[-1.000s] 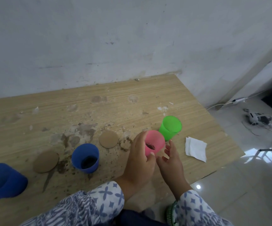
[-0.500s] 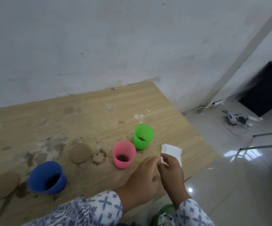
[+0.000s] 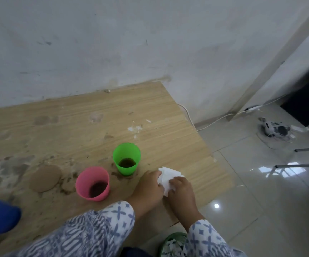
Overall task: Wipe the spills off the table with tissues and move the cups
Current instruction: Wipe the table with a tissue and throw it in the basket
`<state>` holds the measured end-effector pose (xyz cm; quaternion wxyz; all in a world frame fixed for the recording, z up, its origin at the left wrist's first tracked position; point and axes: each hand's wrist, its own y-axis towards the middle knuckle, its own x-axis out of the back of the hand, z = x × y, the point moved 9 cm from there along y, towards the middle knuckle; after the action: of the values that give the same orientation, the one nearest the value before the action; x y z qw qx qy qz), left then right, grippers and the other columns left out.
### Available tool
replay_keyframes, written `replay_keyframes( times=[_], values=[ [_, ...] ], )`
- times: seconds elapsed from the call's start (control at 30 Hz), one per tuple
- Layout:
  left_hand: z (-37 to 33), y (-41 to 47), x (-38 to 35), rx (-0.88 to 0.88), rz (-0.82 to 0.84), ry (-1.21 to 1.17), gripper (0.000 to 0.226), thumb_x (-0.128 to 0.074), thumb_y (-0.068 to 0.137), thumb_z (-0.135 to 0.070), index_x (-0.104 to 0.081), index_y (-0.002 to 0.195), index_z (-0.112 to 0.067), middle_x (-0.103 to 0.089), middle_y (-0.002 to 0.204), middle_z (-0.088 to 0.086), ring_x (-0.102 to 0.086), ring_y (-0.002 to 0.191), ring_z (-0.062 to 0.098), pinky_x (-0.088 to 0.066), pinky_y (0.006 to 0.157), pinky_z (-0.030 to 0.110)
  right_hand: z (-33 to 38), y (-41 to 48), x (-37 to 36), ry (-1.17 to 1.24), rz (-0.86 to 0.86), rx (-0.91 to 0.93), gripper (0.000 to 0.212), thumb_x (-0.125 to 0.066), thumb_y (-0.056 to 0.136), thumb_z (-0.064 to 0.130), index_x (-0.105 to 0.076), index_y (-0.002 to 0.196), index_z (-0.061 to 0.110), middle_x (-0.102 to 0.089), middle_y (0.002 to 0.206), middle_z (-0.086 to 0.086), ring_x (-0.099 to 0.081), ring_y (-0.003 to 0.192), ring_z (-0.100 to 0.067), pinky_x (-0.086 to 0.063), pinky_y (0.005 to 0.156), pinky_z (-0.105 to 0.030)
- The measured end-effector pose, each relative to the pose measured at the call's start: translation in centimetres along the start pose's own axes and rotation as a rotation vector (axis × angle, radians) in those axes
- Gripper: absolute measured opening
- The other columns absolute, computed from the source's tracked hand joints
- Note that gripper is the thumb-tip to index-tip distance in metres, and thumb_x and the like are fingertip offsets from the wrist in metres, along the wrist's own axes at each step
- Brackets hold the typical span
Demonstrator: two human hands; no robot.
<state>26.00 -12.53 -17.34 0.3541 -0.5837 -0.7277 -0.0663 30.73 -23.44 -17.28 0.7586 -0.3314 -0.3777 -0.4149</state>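
Both hands on a small stack of folded white paper tissues [image 3: 169, 177] near the right front edge of the light woodgrain laminate table [image 3: 94, 115]. The left hand [image 3: 147, 188] curls its fingers on the stack's left edge and the right hand [image 3: 182, 191] pinches the lower right corner; possibly lifted slightly, hard to tell. The tapered green plastic cup [image 3: 126, 158] stands just left of the tissues, with the tapered pink plastic cup [image 3: 92, 182] beside it, both upright with dark liquid inside. Brown smeared spill patches [image 3: 10, 167] and a round tan disc [image 3: 45, 178] lie left of the pink cup.

left hand [image 3: 146, 190], right hand [image 3: 183, 194], apparently pinching tissue [image 3: 169, 177]
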Motion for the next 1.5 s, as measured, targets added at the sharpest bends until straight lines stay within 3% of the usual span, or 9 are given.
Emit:
replay_keyframes(
  times=[0.07, 0.23, 0.33, 0.53, 0.77, 0.97, 1.17, 1.27, 1.5],
  values=[
    [-0.4, 1.1, -0.2, 0.034, -0.011, 0.055, 0.051, -0.048, 0.088, -0.012, -0.042, 0.138, -0.008, -0.044, 0.138, 0.01, -0.042, 0.127, 0.023, -0.032, 0.104, 0.026, -0.9, 0.5, -1.2, -0.072, 0.015, 0.041, 0.022, -0.068, 0.059, 0.018, -0.072, 0.078, 0.008, -0.07, 0.088, -0.011, -0.064, 0.088, -0.03, -0.045, 0.081, -0.03],
    [-0.9, 2.8, -0.4, 0.083, -0.032, 0.147, 0.02, -0.047, 0.082, -0.012, -0.057, 0.098, -0.005, -0.056, 0.107, 0.015, -0.052, 0.103, 0.031, -0.043, 0.084, 0.035, -0.8, 0.2, -1.8, -0.127, 0.037, 0.127, 0.028, -0.072, 0.06, 0.011, -0.072, 0.087, 0.015, -0.068, 0.102, -0.009, -0.059, 0.097, -0.03, -0.036, 0.085, -0.028],
    [-0.9, 3.3, -0.5, 0.089, -0.053, 0.13, 0.028, -0.049, 0.083, -0.014, -0.061, 0.109, -0.013, -0.055, 0.113, 0.009, -0.053, 0.104, 0.025, -0.045, 0.09, 0.035, -0.5, -0.1, -1.0, -0.083, 0.008, 0.134, 0.027, -0.072, 0.059, 0.004, -0.072, 0.086, 0.009, -0.067, 0.1, -0.016, -0.062, 0.089, -0.036, -0.048, 0.079, -0.038],
    [-0.8, 3.4, -0.1, 0.074, -0.138, 0.098, 0.008, -0.053, 0.083, -0.015, -0.058, 0.08, -0.021, -0.057, 0.094, 0.0, -0.054, 0.09, 0.02, -0.047, 0.08, 0.037, 0.2, -0.4, -0.4, -0.093, 0.052, 0.132, 0.035, -0.052, 0.084, 0.007, -0.061, 0.117, 0.008, -0.05, 0.132, -0.011, -0.041, 0.121, -0.031, -0.03, 0.101, -0.032],
    [-0.1, 2.6, -0.3, 0.045, -0.175, 0.087, 0.01, -0.053, 0.086, -0.019, -0.061, 0.082, -0.015, -0.059, 0.091, 0.001, -0.055, 0.085, 0.019, -0.047, 0.077, 0.037, -0.2, -0.4, 0.0, -0.039, 0.069, 0.092, 0.037, -0.05, 0.086, 0.006, -0.058, 0.122, 0.008, -0.047, 0.137, -0.011, -0.039, 0.125, -0.027, -0.027, 0.106, -0.03],
    [0.5, 3.8, -0.8, 0.161, -0.088, 0.087, 0.026, -0.053, 0.091, -0.028, -0.056, 0.113, -0.015, -0.057, 0.114, 0.001, -0.055, 0.104, 0.022, -0.045, 0.088, 0.032, -0.1, -0.4, -0.2, -0.054, 0.066, 0.104, 0.035, -0.053, 0.08, 0.002, -0.063, 0.114, 0.003, -0.052, 0.13, -0.017, -0.045, 0.119, -0.035, -0.033, 0.102, -0.035],
    [-0.1, 3.9, -0.9, 0.156, -0.105, 0.11, 0.007, -0.055, 0.086, -0.024, -0.052, 0.081, -0.025, -0.06, 0.097, 0.002, -0.057, 0.089, 0.023, -0.049, 0.079, 0.037, 0.1, -0.8, -0.6, -0.094, 0.137, 0.113, 0.046, -0.038, 0.082, 0.021, -0.058, 0.122, 0.01, -0.047, 0.136, -0.01, -0.04, 0.122, -0.028, -0.031, 0.103, -0.033],
    [-0.2, 3.4, -0.8, 0.126, -0.13, 0.062, 0.009, -0.058, 0.084, -0.024, -0.053, 0.078, -0.027, -0.058, 0.095, -0.002, -0.056, 0.088, 0.02, -0.048, 0.078, 0.035, 0.1, -0.7, -0.4, -0.084, 0.13, 0.121, 0.039, -0.046, 0.087, 0.013, -0.055, 0.125, 0.01, -0.043, 0.14, -0.009, -0.036, 0.127, -0.026, -0.028, 0.106, -0.03],
    [-0.2, 1.4, 0.1, 0.006, -0.227, -0.012, 0.029, -0.068, 0.078, -0.016, -0.045, 0.064, -0.026, -0.049, 0.081, -0.009, -0.05, 0.08, 0.013, -0.039, 0.069, 0.029, -0.9, -0.6, 1.4, 0.122, 0.015, 0.027, 0.029, -0.05, 0.085, 0.003, -0.061, 0.112, 0.008, -0.053, 0.122, -0.006, -0.049, 0.101, -0.014, -0.029, 0.075, -0.009]
  ],
)
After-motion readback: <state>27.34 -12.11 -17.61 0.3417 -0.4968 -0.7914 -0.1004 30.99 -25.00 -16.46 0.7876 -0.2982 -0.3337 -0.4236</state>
